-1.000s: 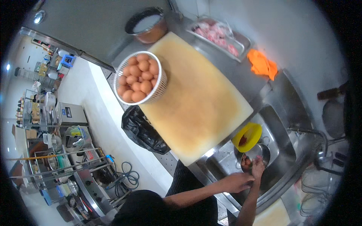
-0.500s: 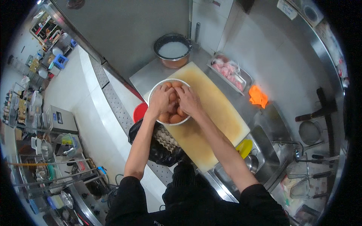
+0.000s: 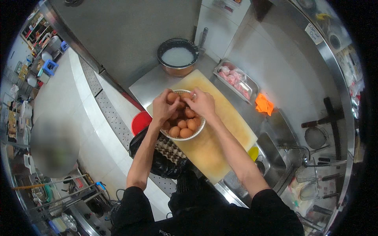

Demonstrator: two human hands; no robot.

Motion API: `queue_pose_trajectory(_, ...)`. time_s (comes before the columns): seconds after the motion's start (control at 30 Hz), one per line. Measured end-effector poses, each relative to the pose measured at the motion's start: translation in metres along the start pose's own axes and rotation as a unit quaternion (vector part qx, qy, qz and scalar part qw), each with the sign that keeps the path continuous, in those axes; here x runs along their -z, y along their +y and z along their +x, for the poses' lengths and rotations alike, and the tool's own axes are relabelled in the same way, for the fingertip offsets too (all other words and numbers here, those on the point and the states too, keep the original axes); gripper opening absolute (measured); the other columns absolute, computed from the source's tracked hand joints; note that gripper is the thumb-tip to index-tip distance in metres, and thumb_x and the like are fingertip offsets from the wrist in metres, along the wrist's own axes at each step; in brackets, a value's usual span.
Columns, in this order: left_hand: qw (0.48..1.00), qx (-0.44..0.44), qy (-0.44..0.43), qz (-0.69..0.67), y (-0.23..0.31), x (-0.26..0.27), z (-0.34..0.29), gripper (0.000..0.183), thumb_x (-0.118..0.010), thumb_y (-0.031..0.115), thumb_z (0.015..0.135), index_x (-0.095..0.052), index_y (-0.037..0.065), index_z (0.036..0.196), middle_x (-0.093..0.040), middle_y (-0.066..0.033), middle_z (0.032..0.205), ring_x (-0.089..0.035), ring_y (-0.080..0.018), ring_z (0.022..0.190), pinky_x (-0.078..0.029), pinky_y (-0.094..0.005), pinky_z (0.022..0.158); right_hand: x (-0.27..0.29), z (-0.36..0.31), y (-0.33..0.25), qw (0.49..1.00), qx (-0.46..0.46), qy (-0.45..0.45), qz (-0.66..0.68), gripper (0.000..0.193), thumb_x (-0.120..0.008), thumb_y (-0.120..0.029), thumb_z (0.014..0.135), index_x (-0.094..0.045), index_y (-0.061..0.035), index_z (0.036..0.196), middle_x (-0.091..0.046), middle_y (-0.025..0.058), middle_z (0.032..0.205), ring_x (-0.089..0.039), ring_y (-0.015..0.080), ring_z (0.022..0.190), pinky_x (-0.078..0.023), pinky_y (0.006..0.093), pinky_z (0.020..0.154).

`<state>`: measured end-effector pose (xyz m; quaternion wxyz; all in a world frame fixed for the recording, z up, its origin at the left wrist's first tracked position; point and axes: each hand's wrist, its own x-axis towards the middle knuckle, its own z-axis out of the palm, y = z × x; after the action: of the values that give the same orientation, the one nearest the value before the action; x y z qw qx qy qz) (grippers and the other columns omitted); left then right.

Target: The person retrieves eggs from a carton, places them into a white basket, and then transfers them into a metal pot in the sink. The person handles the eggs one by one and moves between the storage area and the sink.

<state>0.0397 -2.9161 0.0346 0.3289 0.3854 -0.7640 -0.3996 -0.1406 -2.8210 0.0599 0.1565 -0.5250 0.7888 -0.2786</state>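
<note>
A white basket (image 3: pixel 193 135) full of brown eggs (image 3: pixel 186 133) stands on the yellowed cutting board (image 3: pixel 232 129), at its left edge. My left hand (image 3: pixel 162 107) reaches in at the basket's far left, fingers and thumb closed about an egg (image 3: pixel 172 97). Opposite it, my right hand (image 3: pixel 203 104) comes over the far right rim. Its thumb and fingers curve around another egg (image 3: pixel 185 96). Parts of the eggs under both hands are hidden.
Left of the board, an egg tray (image 3: pixel 171 149) lies in a black plastic bag (image 3: pixel 157 167), beside a red bucket (image 3: pixel 140 122). A pot (image 3: pixel 178 59) with white contents, a metal tray of pink meat (image 3: pixel 236 82), an orange cloth (image 3: pixel 264 104) and a sink (image 3: pixel 271 157) surround the board.
My hands have spread apart from over the middle of the eggs toward the basket's far rim, so more eggs show. The view has shifted slightly, and a blurred patch now covers the left side.
</note>
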Motion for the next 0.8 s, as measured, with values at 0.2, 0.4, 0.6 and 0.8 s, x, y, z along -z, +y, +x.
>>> queue_pose_trajectory(0.2,0.803,0.244,0.063,-0.540,-0.009,0.006,-0.003,0.029,-0.067,0.020,0.099,-0.061,0.010,0.126,-0.062,-0.0040,0.107,-0.065,-0.0158,0.084,-0.053,-0.0277,0.065,-0.031,0.022,0.000,0.960,0.195,-0.001,-0.203,0.026,-0.061,-0.021,0.097,-0.068,-0.0106,0.120,-0.075,0.0171,0.099,-0.075,0.0365,0.089,-0.060,0.0483,0.073)
queue_pose_trajectory(0.4,0.790,0.258,0.052,-0.554,0.023,0.038,-0.069,0.050,-0.053,0.047,0.108,-0.059,0.007,0.139,-0.062,-0.0095,0.120,-0.062,-0.0207,0.107,-0.056,-0.0337,0.082,-0.041,0.022,0.000,0.958,0.259,-0.018,-0.118,0.021,-0.067,-0.024,0.090,-0.075,-0.0121,0.106,-0.076,0.0132,0.095,-0.076,0.0341,0.089,-0.062,0.0475,0.077)
queue_pose_trajectory(0.6,0.748,0.341,-0.030,-0.569,0.090,0.016,-0.182,0.047,-0.055,0.046,0.110,-0.060,0.009,0.137,-0.068,-0.0096,0.118,-0.061,-0.0143,0.083,-0.046,-0.0198,0.054,0.021,-0.101,0.020,0.950,0.015,0.192,0.246,0.030,-0.075,-0.025,0.089,-0.065,-0.0070,0.110,-0.073,0.0118,0.094,-0.071,0.0239,0.080,-0.058,0.0368,0.067)
queue_pose_trajectory(0.8,0.704,0.488,-0.283,-0.431,0.150,-0.128,-0.290,0.041,-0.057,0.041,0.109,-0.061,0.011,0.137,-0.070,-0.0104,0.122,-0.065,-0.0161,0.084,-0.051,-0.0283,0.059,0.090,-0.393,0.177,0.685,-0.352,0.118,0.627,0.048,-0.068,-0.023,0.098,-0.054,-0.0142,0.143,-0.067,0.0041,0.113,-0.063,0.0094,0.075,-0.046,0.0217,0.053)
